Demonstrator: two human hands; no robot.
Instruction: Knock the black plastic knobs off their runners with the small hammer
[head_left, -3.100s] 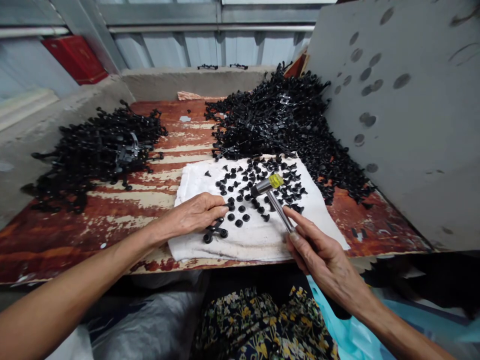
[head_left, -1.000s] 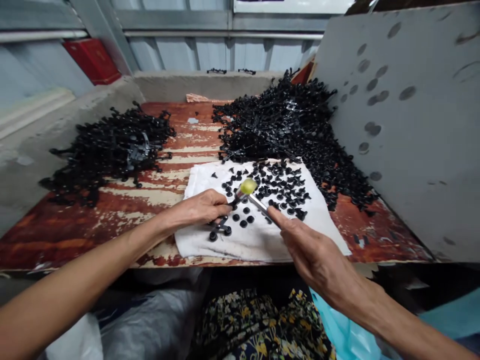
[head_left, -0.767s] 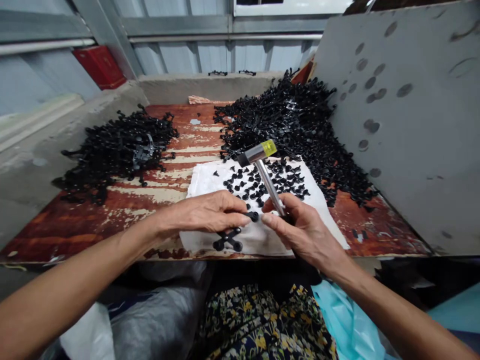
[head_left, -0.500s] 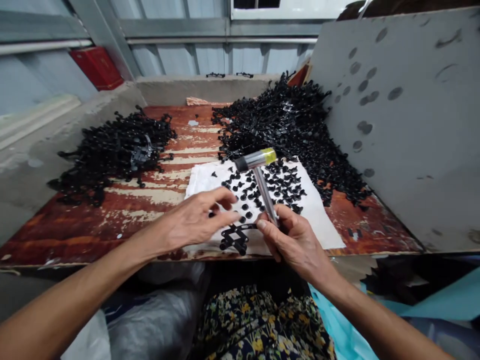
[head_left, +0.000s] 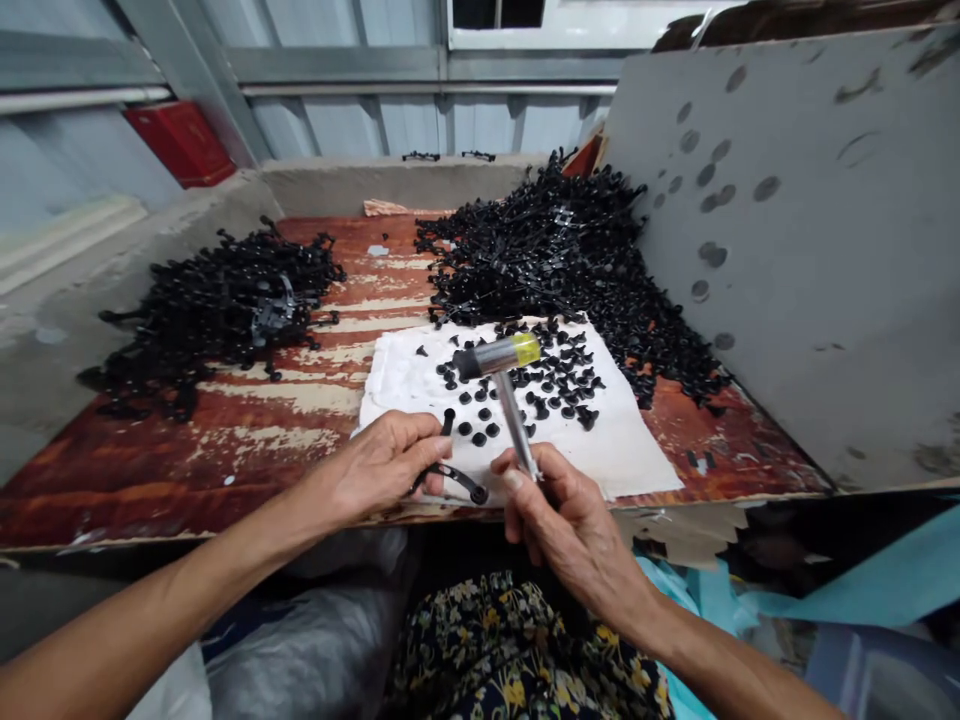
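The left hand (head_left: 390,462) pinches a black strip (head_left: 459,478), whose end sticks out toward the right hand (head_left: 559,515), by the near edge of the cloth (head_left: 630,465); the right hand grasps a hammer (head_left: 502,360); how much is done, I cannot tell; many caps (head_left: 493,430) lie loose on the cloth; a large heap (head_left: 540,250) is behind it.

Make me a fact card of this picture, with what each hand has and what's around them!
Left hand: holding a black linked part
Right hand: gripping a hammer by its handle
Hammer ends: one dark, one yellow
White cloth: small black pieces scattered on it
Table: red-brown, worn pale in streaks
Left pile: black parts, smaller
Right pile: black parts, bigger
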